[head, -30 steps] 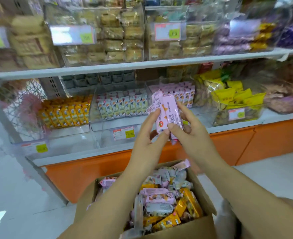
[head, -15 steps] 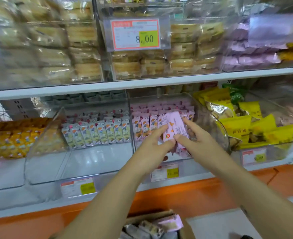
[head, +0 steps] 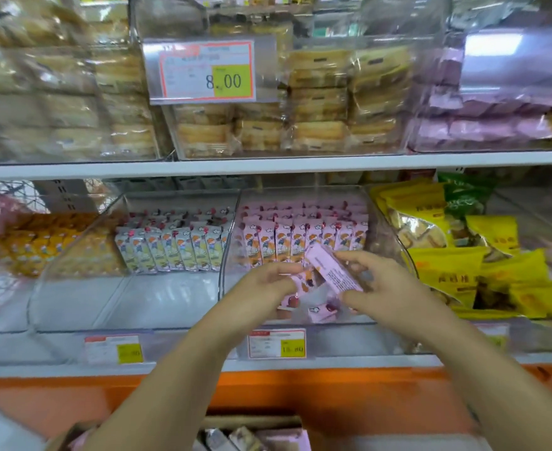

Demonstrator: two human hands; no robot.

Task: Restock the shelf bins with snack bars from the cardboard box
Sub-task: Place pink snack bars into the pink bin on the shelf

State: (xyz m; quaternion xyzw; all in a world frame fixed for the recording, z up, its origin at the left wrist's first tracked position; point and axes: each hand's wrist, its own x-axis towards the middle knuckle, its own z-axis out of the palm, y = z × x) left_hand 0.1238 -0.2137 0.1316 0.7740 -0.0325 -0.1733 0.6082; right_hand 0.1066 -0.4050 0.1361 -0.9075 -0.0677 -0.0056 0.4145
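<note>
Shop shelving, clear bins on two tiers. Both hands inside pink-bar bin (head: 221, 281). Right hand (head: 395, 288) pinches pink snack bar (head: 333, 271), tilted, printed back up. Left hand (head: 261, 284) just beside it, fingers curled over loose pink bars (head: 320, 312); grip unclear. Standing pink row (head: 300, 239) beyond fingertips. Cardboard box (head: 255, 419) below forearms.

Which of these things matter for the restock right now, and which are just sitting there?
In use: pink bars in left hand and right hand, pink bin, box.
Idle: white bars, orange bars, yellow bags, pastries, 8.00 tag.
</note>
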